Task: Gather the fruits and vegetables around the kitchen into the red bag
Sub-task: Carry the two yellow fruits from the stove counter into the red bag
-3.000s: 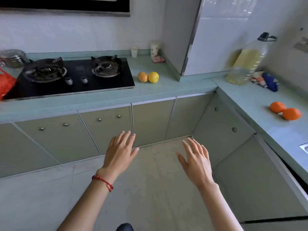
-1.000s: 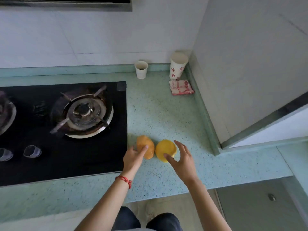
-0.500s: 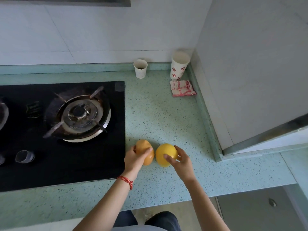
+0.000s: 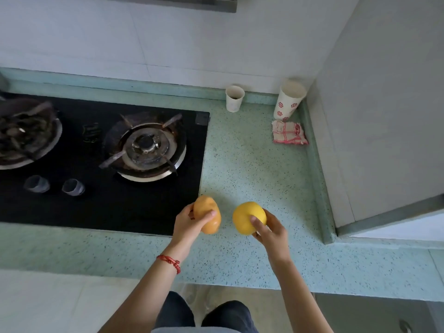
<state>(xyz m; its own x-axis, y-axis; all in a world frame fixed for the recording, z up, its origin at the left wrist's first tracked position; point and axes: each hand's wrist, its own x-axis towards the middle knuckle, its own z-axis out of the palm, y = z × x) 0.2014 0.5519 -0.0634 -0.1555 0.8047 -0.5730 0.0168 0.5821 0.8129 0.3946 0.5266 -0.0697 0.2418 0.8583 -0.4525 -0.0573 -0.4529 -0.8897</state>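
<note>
My left hand (image 4: 186, 224) is shut on an orange fruit (image 4: 207, 213), held just above the speckled green counter (image 4: 240, 164) by the stove's right edge. A round yellow fruit (image 4: 247, 218) sits in my right hand (image 4: 271, 230), whose thumb lies across its front. The two fruits are a little apart, side by side, above the counter's front part. The red bag is out of view.
A black gas stove (image 4: 96, 164) with two burners and two knobs fills the left. At the back stand a small paper cup (image 4: 234, 98) and a patterned cup (image 4: 288, 100), with a red-checked cloth (image 4: 288, 133) in front. A grey wall panel (image 4: 384, 116) bounds the counter's right side.
Both hands came forward from open in the air to the two fruits on the counter, closed on them, and have now lifted them slightly apart.
</note>
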